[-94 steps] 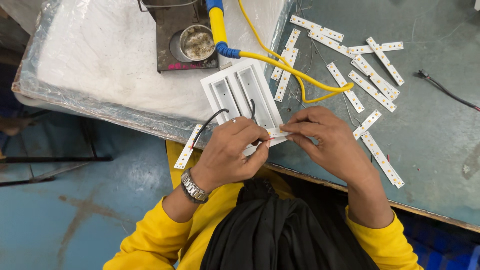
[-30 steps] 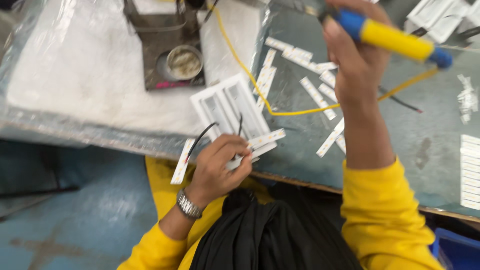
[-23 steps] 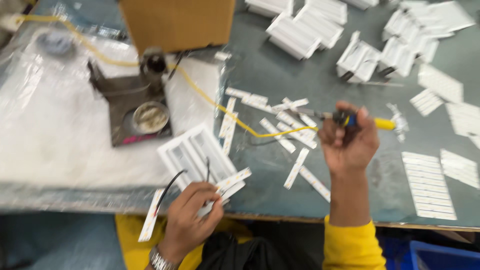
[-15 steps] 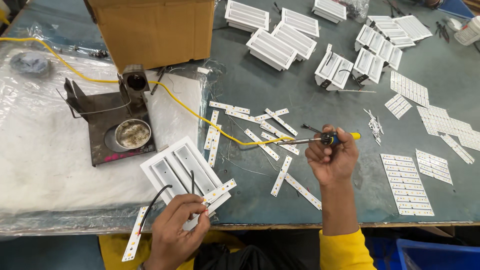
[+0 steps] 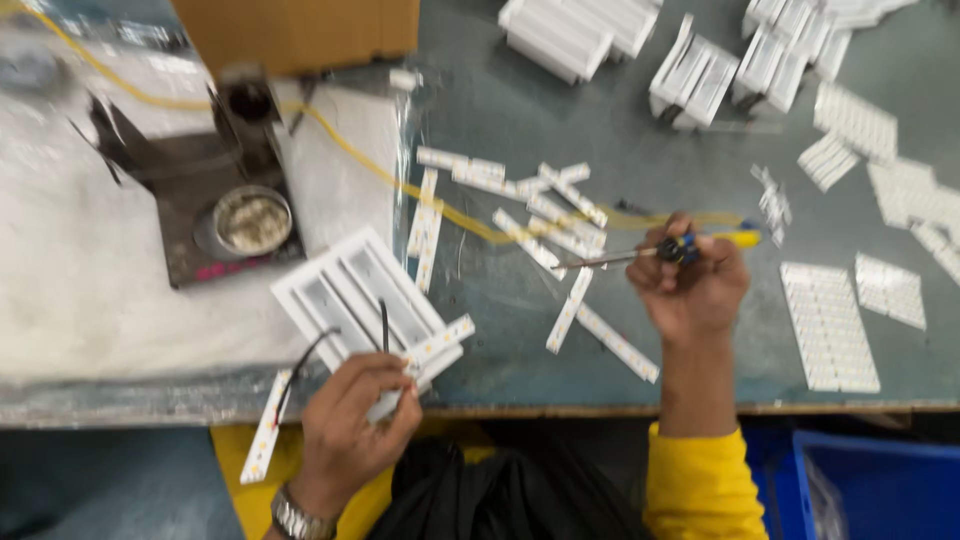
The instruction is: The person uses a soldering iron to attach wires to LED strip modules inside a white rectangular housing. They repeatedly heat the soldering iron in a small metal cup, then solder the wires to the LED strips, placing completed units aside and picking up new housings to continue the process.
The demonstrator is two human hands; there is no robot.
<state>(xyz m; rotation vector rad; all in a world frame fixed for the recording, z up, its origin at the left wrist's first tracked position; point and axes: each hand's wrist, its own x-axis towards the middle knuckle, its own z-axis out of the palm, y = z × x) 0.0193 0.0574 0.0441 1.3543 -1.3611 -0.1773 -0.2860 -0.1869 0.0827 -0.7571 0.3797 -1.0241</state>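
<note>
The left hand [image 5: 355, 420] pinches a white LED strip [image 5: 437, 343] against the near corner of the white slotted fixture [image 5: 355, 295], at the bench [image 5: 520, 120] edge. The strip's long axis runs diagonally, its free end pointing up and right, away from the fixture. Thin black wires [image 5: 383, 325] rise beside the fingers. The right hand [image 5: 690, 290], well to the right of the fixture, is closed around a soldering iron [image 5: 640, 255] (blurred), lying almost level, tip pointing left toward the fixture. Loose strips [image 5: 560, 215] lie between.
</note>
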